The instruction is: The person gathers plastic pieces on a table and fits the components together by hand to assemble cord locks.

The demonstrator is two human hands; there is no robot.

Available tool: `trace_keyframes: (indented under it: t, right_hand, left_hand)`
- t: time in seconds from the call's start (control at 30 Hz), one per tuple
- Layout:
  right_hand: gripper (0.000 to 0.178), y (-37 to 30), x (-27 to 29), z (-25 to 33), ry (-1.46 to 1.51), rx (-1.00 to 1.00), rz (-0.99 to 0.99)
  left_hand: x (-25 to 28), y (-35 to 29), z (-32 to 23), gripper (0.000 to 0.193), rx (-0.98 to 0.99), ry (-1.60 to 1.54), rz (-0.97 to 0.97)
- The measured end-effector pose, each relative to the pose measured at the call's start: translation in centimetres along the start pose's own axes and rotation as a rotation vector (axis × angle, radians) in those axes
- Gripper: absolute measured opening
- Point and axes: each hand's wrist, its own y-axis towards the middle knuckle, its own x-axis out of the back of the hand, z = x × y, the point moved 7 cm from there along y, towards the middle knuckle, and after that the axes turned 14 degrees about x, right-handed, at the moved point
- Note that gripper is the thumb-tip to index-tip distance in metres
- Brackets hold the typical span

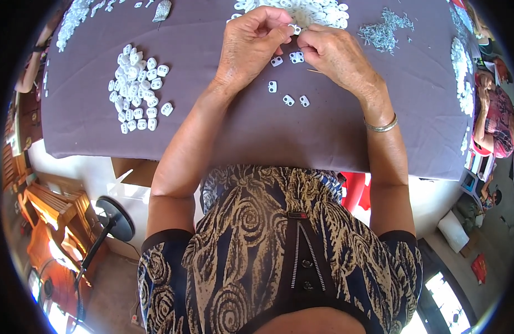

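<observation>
My left hand (247, 47) pinches a small white plastic cord-lock piece (295, 29) between thumb and forefinger. Close beside it, my right hand (337, 54) has its fingers curled and pressed together; what they hold is hidden. Below the hands, several loose white two-holed pieces (272, 87) lie on the dark tablecloth. A thin wooden stick (315, 70) shows just under my right hand, and I cannot tell whether the hand touches it. Beyond my fingers is a heap of white pieces (318, 12). To its right lies a pile of tiny metal springs (386, 30).
Left of my forearm is a group of white two-holed cord locks (135, 83). More white pieces (74, 23) line the far left edge, and others (462, 72) the right. Other people (493, 114) sit around the table. A fan (115, 218) stands at the lower left.
</observation>
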Motion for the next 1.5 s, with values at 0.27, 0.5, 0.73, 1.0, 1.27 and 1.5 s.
trace_keyframes:
  t: [0.27,0.5,0.73,1.0,1.27,1.5]
  right_hand:
    - [0.006,0.5,-0.2,0.2,-0.056,0.026,0.009]
    - [0.009,-1.5,0.0,-2.1,0.465,-0.293,-0.235]
    - [0.010,-2.1,0.4,-3.0,0.829,-0.357,-0.446]
    - [0.015,-1.9,0.8,-2.5,0.855,-0.408,-0.489]
    - [0.010,-1.8,0.6,-1.5,0.856,-0.350,-0.421]
    - [0.012,-1.3,0.5,-1.6,0.936,-0.287,-0.444]
  left_hand:
    - [0.1,-0.1,-0.4,0.014,0.051,-0.029,-0.046]
    - [-0.2,-0.2,-0.5,0.017,0.079,-0.067,-0.033]
    - [-0.5,-0.3,-0.4,0.014,0.103,-0.141,-0.006]
    - [-1.1,-0.6,-0.3,0.017,0.088,-0.227,0.070]
    - [-1.6,-0.8,-0.6,0.020,0.093,-0.315,0.146]
    - [-2.0,-0.3,-0.3,0.034,0.199,-0.418,0.222]
